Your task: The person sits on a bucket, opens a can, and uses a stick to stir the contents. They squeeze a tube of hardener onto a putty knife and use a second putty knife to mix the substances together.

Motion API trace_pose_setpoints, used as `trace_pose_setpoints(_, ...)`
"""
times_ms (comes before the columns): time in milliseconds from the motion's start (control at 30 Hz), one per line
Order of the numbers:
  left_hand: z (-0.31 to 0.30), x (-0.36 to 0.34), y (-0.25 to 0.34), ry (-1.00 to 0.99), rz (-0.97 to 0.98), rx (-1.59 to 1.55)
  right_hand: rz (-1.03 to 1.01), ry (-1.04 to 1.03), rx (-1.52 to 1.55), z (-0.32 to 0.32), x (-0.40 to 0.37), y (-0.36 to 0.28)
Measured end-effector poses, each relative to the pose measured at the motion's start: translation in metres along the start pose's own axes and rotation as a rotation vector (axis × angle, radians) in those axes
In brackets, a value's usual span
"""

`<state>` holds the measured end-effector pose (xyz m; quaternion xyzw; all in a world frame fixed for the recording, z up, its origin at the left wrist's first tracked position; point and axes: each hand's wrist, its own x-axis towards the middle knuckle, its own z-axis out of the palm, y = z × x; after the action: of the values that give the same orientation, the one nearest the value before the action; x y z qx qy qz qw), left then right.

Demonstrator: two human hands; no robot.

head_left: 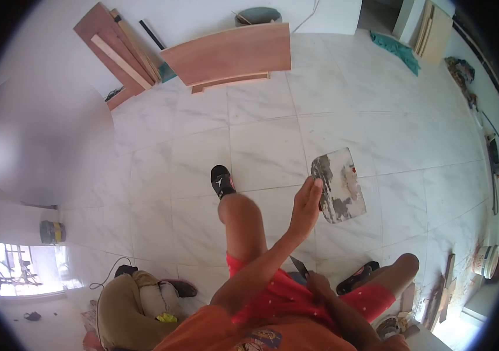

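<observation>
My left hand [307, 202] reaches forward and grips the handle of a wide plaster-smeared scraper blade [338, 184], held flat above the white tiled floor [261, 146]. My right hand [319, 285] stays close to my red shorts [273, 292] and holds a small putty knife [299, 267] with its dark blade pointing up and to the left. One leg is stepped forward with a black shoe [222, 180]. The other foot wears a dark sandal [358, 277].
Wooden boards [232, 55] and planks [121, 50] lean at the far wall beside a bucket [258, 14]. A green cloth [398, 50] lies far right. A white paint pail [486, 260] stands at right. A brown bag [126, 304] and a cable [109, 269] lie at left.
</observation>
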<state>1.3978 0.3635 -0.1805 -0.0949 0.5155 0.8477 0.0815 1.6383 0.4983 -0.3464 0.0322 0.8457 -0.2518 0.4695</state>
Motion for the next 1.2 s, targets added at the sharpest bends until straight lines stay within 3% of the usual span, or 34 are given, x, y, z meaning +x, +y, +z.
trace_pose_setpoints(133,0.02,0.003,0.026,0.095,-0.271,-0.089,0.073,-0.126,-0.009,0.01,-0.018,-0.017)
trace_pose_setpoints(233,0.004,0.011,0.017,-0.027,-0.278,-0.018,-0.037,-0.141,0.059,0.016,-0.028,-0.029)
trace_pose_setpoints(300,0.006,0.022,0.015,-0.003,-0.302,-0.097,-0.161,-0.063,0.118,0.009,-0.02,-0.026)
trace_pose_setpoints(400,0.013,0.035,0.035,0.031,-0.317,-0.081,-0.119,-0.179,0.167,0.024,-0.026,-0.016)
trace_pose_setpoints(500,0.005,0.03,0.028,0.053,-0.265,-0.026,-0.219,-0.177,0.176,0.035,-0.035,0.004)
trace_pose_setpoints(600,0.01,0.025,0.044,0.113,-0.301,-0.051,-0.04,-0.187,0.122,0.049,-0.036,0.043)
trace_pose_setpoints(733,0.008,0.033,0.061,0.217,-0.255,-0.143,0.009,-0.276,-0.055,0.0,-0.052,0.061)
trace_pose_setpoints(800,0.005,0.031,0.081,0.244,-0.238,-0.07,0.011,-0.222,-0.095,-0.023,-0.05,0.058)
trace_pose_setpoints(900,0.002,0.023,0.064,0.254,-0.18,-0.066,-0.062,-0.158,-0.22,-0.055,-0.045,0.068)
trace_pose_setpoints(1000,0.014,0.019,0.079,0.361,-0.183,-0.292,-0.037,-0.011,-0.203,-0.077,-0.038,0.058)
trace_pose_setpoints(1067,0.021,0.016,0.074,0.356,-0.153,-0.309,-0.088,0.011,-0.21,-0.11,-0.018,0.053)
trace_pose_setpoints(1133,0.023,0.02,0.075,0.386,-0.194,-0.107,-0.171,0.038,-0.2,-0.138,0.013,0.051)
trace_pose_setpoints(1167,-0.033,0.089,0.072,0.452,-0.278,-0.012,-0.216,-0.009,-0.189,-0.15,0.087,0.017)
trace_pose_setpoints(1200,-0.049,0.103,0.065,0.482,-0.25,-0.015,-0.27,-0.006,-0.183,-0.158,0.105,0.015)
